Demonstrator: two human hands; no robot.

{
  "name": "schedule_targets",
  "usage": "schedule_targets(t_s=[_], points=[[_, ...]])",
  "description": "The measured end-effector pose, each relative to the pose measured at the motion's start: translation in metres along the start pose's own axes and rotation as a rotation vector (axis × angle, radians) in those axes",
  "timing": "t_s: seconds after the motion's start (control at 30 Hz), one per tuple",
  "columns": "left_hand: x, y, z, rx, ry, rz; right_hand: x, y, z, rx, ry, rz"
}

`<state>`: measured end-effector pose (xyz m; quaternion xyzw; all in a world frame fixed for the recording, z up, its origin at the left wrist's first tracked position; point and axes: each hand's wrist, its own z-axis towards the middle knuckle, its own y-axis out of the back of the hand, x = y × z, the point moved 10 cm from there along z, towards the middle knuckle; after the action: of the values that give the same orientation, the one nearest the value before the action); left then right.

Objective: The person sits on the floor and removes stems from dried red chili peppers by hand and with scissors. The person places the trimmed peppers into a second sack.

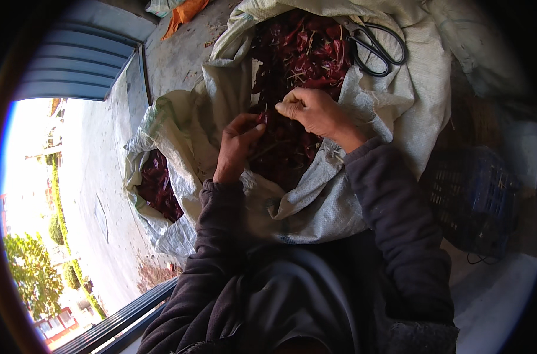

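Dried red chilli peppers (301, 48) fill a large open white woven sack (410, 106) in front of me. Over its lower middle, my left hand (239, 141) pinches one dried red chilli pepper (263, 117) between thumb and fingertips, its pale stem pointing up. Just right of it, my right hand (310, 110) has thumb and forefinger pressed together; whether something small is between them cannot be told. Black-handled scissors (374, 48) lie at the sack's upper right rim, their blades partly hidden.
A smaller white woven sack (137, 190) holding dark red chillies (160, 188) stands at the left. A dark blue plastic crate (476, 199) is at the right. Upper left are a blue slatted metal panel (78, 62) and an orange cloth or bag (182, 17).
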<state>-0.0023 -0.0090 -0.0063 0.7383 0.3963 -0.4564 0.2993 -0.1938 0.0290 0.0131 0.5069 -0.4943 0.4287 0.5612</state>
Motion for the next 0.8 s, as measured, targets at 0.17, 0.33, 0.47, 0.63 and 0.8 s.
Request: schedule_targets(t_s=[0.17, 0.33, 0.47, 0.63, 0.8], points=[[-0.017, -0.016, 0.001, 0.061, -0.3, 0.06, 0.007, -0.025, -0.004, 0.025, 0.132, -0.085], [-0.045, -0.019, -0.013, -0.089, -0.505, 0.442, 0.013, -0.026, -0.009, 0.001, 0.186, -0.05], [-0.06, -0.025, -0.022, -0.135, -0.62, 0.611, 0.013, -0.025, -0.008, 0.012, 0.107, -0.051], [-0.064, -0.028, -0.024, -0.204, -0.624, 0.801, 0.037, -0.026, -0.019, -0.106, 0.408, -0.306], [-0.068, -0.031, -0.027, -0.341, -0.661, 0.916, 0.047, -0.025, -0.023, -0.173, 0.465, -0.386]])
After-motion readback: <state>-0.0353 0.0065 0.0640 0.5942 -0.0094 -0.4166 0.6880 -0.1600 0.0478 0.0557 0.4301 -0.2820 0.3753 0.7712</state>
